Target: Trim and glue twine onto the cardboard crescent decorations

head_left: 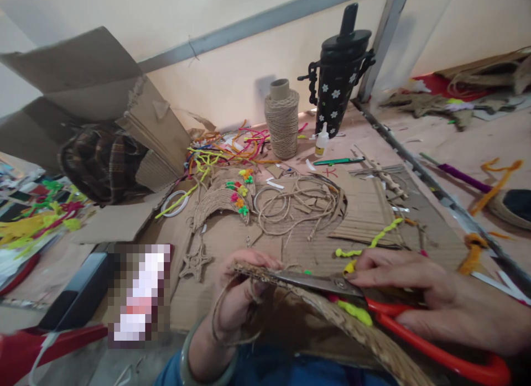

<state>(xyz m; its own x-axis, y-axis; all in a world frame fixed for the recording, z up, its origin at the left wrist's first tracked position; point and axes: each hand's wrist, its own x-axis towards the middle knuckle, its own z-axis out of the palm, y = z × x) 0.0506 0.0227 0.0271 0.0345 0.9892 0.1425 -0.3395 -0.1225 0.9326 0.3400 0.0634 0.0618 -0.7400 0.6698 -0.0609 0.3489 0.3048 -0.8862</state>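
Note:
My left hand [237, 306] is closed on the end of a long, curved cardboard strip [332, 314], with its fingers on top and its thumb in front. A loose strand of jute twine [215, 314] loops down around that hand. In my right hand [443, 297] are scissors [440, 342] with red-orange handles. Their metal blades lie along the strip's upper edge, pointing at my left fingers; whether they are apart I cannot tell. A yellow fuzzy pipe cleaner [357, 313] shows beneath the scissors. Just beyond my left hand lies a twine-wrapped star [196, 262].
Twine-wrapped crescents [219, 204] with small colourful flowers lie ahead, beside loose twine [290, 209]. Behind stand a twine spool [282, 123], a glue bottle [321, 141] and a black tumbler [338, 82]. An open cardboard box [153, 120] and a phone [83, 286] are at left.

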